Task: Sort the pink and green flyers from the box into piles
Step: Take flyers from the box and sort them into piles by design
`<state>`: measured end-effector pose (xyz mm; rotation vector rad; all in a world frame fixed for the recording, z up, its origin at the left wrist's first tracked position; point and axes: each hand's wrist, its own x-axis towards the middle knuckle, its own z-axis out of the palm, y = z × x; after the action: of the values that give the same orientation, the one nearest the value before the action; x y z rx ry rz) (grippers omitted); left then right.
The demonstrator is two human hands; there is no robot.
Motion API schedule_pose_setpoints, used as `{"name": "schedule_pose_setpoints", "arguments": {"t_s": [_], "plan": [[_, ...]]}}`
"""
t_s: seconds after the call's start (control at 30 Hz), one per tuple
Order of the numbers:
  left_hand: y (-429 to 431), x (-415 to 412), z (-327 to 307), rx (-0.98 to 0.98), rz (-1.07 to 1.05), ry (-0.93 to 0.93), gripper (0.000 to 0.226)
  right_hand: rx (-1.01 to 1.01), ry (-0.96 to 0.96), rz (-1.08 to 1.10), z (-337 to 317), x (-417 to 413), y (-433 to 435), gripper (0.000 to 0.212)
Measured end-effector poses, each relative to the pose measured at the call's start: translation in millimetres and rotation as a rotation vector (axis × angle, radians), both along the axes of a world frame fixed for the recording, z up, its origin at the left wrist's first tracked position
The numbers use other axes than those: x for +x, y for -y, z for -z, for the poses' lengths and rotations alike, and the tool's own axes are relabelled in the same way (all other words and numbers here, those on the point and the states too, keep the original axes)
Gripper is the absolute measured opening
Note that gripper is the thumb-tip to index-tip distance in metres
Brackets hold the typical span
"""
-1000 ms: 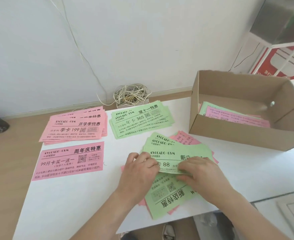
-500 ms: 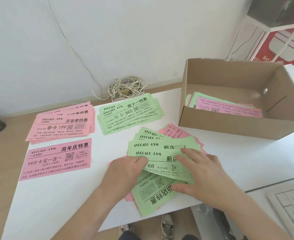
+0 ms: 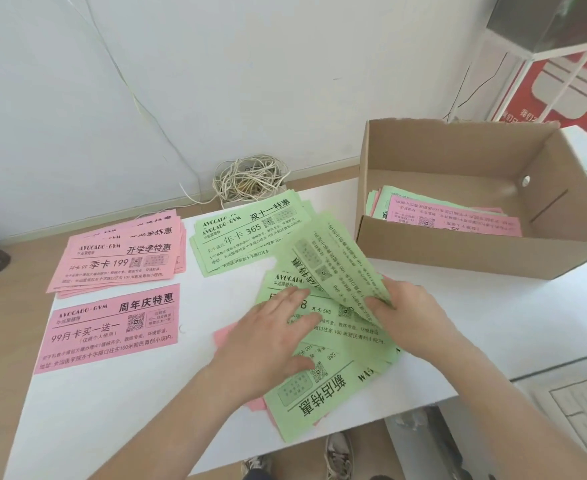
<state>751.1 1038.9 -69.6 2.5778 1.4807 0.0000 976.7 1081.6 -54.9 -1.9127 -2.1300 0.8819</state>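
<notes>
Pinching a raised green paper flyer (image 3: 333, 258), the right hand (image 3: 406, 310) held it tilted above the loose heap of green and pink flyers (image 3: 340, 386) on the white worktop (image 3: 493, 317) — left hand (image 3: 274, 337) lay flat, fingers straight, pressing that heap — brown cardboard box (image 3: 458, 254) just right, flyers inside.

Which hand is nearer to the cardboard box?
Right. The right hand, holding up green flyers, is just in front of the cardboard box; the left hand presses the mixed heap farther left.
</notes>
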Motion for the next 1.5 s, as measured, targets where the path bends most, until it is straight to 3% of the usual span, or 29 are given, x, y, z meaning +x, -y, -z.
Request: {"name": "schedule_pose_setpoints", "arguments": {"t_s": [0.07, 0.13, 0.33, 0.47, 0.53, 0.63, 0.73, 0.8, 0.87, 0.97, 1.13, 1.2, 1.3, 1.5], "plan": [[-13, 2, 2, -0.224, -0.054, -0.143, 0.075, -0.039, -0.089, 0.034, -2, 6, -2, 0.023], [-21, 4, 4, -0.204, -0.038, -0.168, 0.071, 0.009, -0.090, 0.044, -2, 9, 1, 0.021], [-26, -3, 12, 0.100, 0.243, -0.235, 0.024, 0.342, 0.156, -0.076, 2, 5, 22, 0.023], [-22, -2, 9, 0.222, 0.263, -0.167, 0.023, 0.280, 0.211, -0.225, 15, -3, 31, 0.021], [-17, 1, 9, 0.403, 0.261, -0.096, 0.016, 0.337, 0.281, -0.290, 24, -4, 33, 0.015], [-9, 13, 2, 0.698, 0.225, 0.048, 0.018, 0.375, 0.343, -0.292, 28, -1, 31, 0.028], [-9, 23, 2, 0.790, 0.152, 0.054, 0.027, 0.382, 0.385, -0.318, 24, 1, 28, 0.031], [-15, 29, -1, 0.622, 0.111, -0.122, 0.049, 0.331, 0.381, -0.358, 17, 0, 28, 0.037], [-22, 34, -7, 0.305, 0.075, -0.346, 0.065, 0.309, 0.289, -0.336, 4, 5, 23, 0.046], [-26, 38, -1, 0.034, 0.062, -0.511, 0.073, 0.617, 0.273, -0.076, -16, 30, 3, 0.038], [-27, 42, 1, -0.047, 0.052, -0.449, 0.072, 0.702, 0.421, 0.168, -18, 71, -38, 0.058], [-27, 43, 2, -0.057, 0.049, -0.450, 0.073, 0.696, 0.454, 0.177, -18, 77, -55, 0.047], [-28, 45, 2, -0.088, 0.035, -0.460, 0.077, 0.653, 0.509, 0.147, -17, 84, -73, 0.013], [-31, 51, -8, -0.150, 0.014, -0.447, 0.081, 0.812, 0.503, 0.075, -21, 89, -85, 0.025]]}}
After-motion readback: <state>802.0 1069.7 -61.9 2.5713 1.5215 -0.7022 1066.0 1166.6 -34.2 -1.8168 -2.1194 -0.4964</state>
